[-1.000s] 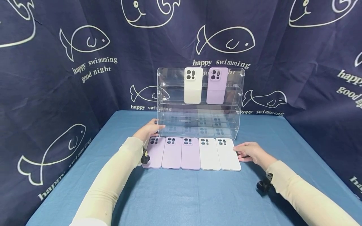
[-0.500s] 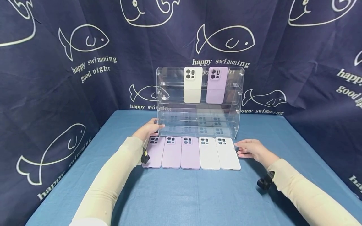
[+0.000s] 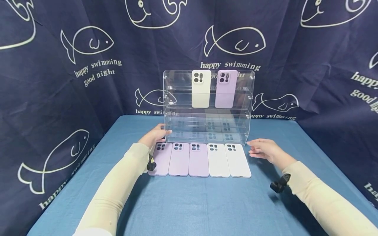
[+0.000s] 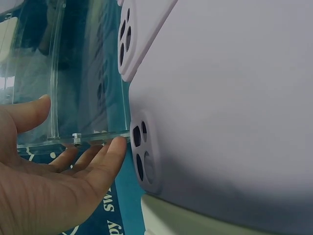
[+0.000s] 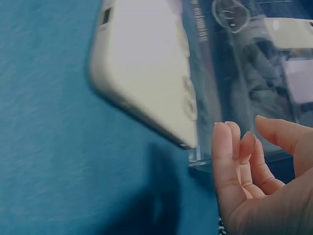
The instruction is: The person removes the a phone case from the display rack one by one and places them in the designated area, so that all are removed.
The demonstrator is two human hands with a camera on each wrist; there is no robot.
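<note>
A clear acrylic display stand point(image 3: 180, 119) stands at the back of the table. Its upper tier bears a white phone case point(image 3: 201, 95) and a purple phone case point(image 3: 225, 95). My left hand point(image 3: 154, 135) grips the stand's lower left side panel, thumb inside and fingers outside, as the left wrist view shows. In front lies a row of phone cases: three purple, including the middle one point(image 3: 199, 164), and two white. Just right of the row's end white case point(image 3: 238, 164), my right hand point(image 3: 267, 150) holds nothing. Its loosely bent fingertips are near the stand's lower right corner; contact is unclear.
A blue cloth point(image 3: 189, 206) covers the table. Dark blue curtains point(image 3: 97, 75) with white fish drawings hang behind and at both sides. In the left wrist view, a pale case edge point(image 4: 171, 220) shows beside the nearest purple case.
My right hand has left the edge of the rightmost white case and moved back towards the stand's lower right corner. My left hand keeps its grip; the cases have stayed put.
</note>
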